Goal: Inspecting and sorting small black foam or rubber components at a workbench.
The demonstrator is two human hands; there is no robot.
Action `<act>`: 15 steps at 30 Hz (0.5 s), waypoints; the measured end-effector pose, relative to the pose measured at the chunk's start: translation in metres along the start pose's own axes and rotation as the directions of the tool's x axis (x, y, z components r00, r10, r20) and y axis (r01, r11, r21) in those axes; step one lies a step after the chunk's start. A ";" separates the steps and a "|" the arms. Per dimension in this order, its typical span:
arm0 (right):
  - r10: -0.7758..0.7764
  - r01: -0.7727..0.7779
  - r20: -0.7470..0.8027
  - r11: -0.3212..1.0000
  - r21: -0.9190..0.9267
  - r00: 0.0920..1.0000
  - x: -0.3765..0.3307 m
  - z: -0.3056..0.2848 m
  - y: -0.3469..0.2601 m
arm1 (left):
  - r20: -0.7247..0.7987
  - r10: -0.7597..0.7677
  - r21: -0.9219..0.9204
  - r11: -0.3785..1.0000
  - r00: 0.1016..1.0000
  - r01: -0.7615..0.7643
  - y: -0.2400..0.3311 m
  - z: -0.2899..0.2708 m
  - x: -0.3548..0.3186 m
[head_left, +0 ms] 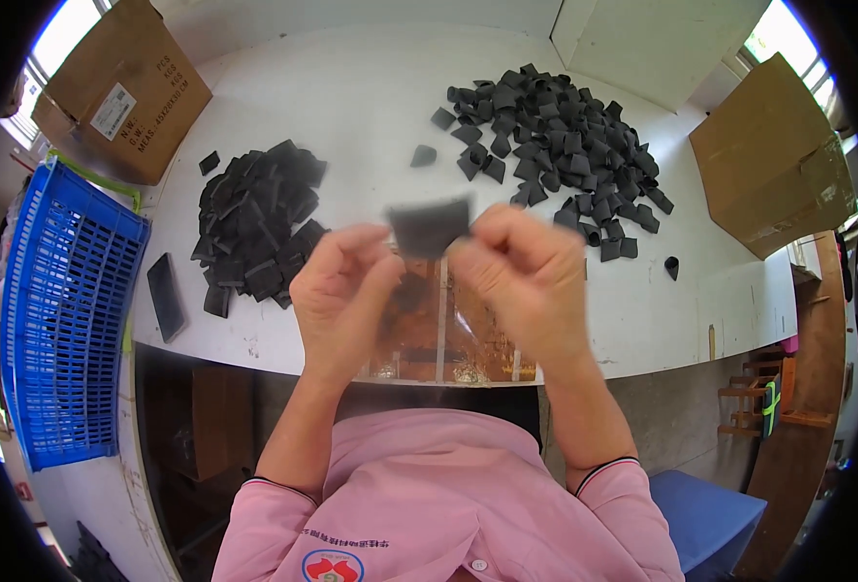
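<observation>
In front of me, a dark grey piece of fabric-like material (431,226), roughly four-sided, is held up between both hands above the table. My right hand (535,276) pinches its right side between thumb and fingers. At its lower left edge, the thumb and fingers of my left hand (343,296) close in a pinch; motion blurs this contact. A pile of flat dark pieces (254,218) lies beyond my left hand. Past my right hand spreads a bigger heap of curved, looped dark pieces (565,141). One single piece (424,155) rests between the two piles.
Below my hands, a worn brown panel (414,335) is set at the front edge of the white table (361,107). A black phone (166,297) lies at left, near a blue plastic basket (70,310). Cardboard boxes stand at the left (128,97) and right (773,160).
</observation>
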State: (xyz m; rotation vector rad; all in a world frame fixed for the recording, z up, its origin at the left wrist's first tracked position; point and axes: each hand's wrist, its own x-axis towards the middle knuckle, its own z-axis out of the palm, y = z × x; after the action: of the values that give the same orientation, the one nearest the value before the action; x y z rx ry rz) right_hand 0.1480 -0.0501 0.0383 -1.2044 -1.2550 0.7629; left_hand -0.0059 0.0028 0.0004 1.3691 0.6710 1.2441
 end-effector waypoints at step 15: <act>0.492 -0.477 -0.015 0.851 0.221 0.871 -0.063 0.009 0.075 | 0.267 -0.049 0.927 0.287 0.963 -0.242 -0.114 -0.022 -0.013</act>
State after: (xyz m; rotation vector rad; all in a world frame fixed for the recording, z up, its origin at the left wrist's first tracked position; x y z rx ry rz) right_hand 0.1396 -0.0873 -0.0519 -1.3748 -0.7846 1.1814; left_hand -0.0012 0.0245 -0.1142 2.5748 1.2866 0.6255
